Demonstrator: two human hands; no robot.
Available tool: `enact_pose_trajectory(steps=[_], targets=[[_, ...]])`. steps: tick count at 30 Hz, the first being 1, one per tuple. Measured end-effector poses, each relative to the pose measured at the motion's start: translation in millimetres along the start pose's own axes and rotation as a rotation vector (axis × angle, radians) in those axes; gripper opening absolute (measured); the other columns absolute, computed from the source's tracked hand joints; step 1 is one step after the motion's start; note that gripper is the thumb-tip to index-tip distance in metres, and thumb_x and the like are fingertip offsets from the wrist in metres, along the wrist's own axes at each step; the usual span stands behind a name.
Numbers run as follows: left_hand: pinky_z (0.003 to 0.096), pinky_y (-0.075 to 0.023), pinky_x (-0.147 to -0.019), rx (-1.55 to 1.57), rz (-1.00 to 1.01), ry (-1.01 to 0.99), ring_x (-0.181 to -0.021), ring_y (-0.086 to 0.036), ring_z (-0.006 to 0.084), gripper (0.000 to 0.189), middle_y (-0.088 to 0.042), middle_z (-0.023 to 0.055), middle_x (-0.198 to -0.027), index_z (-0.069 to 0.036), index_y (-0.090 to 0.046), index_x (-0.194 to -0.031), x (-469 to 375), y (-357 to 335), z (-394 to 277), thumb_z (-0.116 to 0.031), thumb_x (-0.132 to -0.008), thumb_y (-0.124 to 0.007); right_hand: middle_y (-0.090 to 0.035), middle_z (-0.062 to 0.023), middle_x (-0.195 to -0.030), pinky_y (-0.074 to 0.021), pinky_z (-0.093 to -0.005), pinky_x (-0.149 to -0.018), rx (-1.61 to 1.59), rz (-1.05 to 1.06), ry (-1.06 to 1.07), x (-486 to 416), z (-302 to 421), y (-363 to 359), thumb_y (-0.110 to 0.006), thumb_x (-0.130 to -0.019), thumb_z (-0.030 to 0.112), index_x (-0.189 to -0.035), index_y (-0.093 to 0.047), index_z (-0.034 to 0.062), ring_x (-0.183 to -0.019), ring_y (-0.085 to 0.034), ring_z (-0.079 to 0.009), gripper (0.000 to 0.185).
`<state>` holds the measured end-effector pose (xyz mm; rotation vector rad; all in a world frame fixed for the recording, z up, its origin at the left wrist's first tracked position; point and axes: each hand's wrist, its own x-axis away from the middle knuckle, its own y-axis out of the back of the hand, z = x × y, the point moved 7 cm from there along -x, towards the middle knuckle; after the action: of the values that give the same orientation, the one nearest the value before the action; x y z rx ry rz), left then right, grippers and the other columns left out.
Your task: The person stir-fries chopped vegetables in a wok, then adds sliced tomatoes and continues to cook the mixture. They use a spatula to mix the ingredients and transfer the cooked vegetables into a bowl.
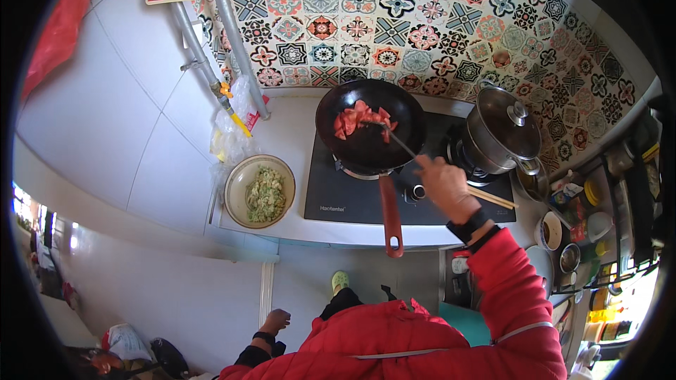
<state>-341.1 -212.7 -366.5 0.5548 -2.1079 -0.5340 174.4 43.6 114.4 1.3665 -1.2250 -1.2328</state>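
Note:
My right hand [442, 186] grips the handle of a metal spatula [402, 143], whose blade end is among cut tomato pieces [360, 119] in a dark wok [353, 148]. The wok rests on the left burner of a black gas stove [338, 198], its reddish-brown handle [390, 211] pointing towards me. My left hand [278, 321] hangs low beside my body, fingers curled; nothing shows in it. A patterned bowl [232, 200] holding a pale green, lumpy mixture [265, 194] stands on the counter left of the stove.
A lidded steel pot [488, 140] stands on the right burner. Wooden chopsticks [492, 197] lie across the stove's right part. Bowls [549, 229] and a crowded rack [599, 195] are at the right. A gas pipe [203, 66] and plastic bags [235, 134] are at the left.

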Motion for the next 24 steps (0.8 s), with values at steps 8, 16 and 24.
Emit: enact_pose_trajectory(steps=[8, 16, 24], targets=[[0.0319, -0.0533, -0.056, 0.553, -0.131, 0.252, -0.070, -0.068, 0.0189, 0.015, -0.068, 0.0086, -0.084, -0.002, -0.068, -0.090, -14.6, 43.2, 28.2, -0.014, -0.083, -0.065, -0.065, -0.0105, -0.077, -0.0415, -0.0260, -0.042, -1.198, 0.225, -0.576, -9.9, -110.0, -30.1, -0.054, -0.094, 0.012, -0.115, -0.055, 0.0018, -0.050, -0.057, -0.0138, 0.023], [0.0289, -0.0522, -0.056, 1.002, -0.482, 0.427, -0.070, -0.068, 0.0168, 0.023, -0.067, 0.0082, -0.081, 0.002, -0.065, -0.096, -13.7, 104.2, -31.0, -0.018, -0.085, -0.061, -0.067, -0.0088, -0.079, -0.0355, -0.0224, -0.041, -1.616, 0.531, -0.575, -74.4, -40.4, -93.1, -0.054, -0.097, 0.023, -0.117, -0.059, 0.0103, -0.053, -0.059, -0.0118, 0.024], [0.0294, -0.0516, -0.054, 1.072, -0.296, 0.605, -0.070, -0.069, 0.0167, 0.019, -0.069, 0.0068, -0.081, 0.002, -0.065, -0.097, 14.8, 29.3, -34.1, -0.014, -0.087, -0.061, -0.064, -0.0108, -0.083, -0.0500, -0.0373, -0.066, -0.538, 0.022, 0.060, -14.8, -43.3, -3.0, -0.068, -0.082, 0.021, -0.117, -0.069, 0.0219, -0.072, -0.063, -0.0290, 0.034]])
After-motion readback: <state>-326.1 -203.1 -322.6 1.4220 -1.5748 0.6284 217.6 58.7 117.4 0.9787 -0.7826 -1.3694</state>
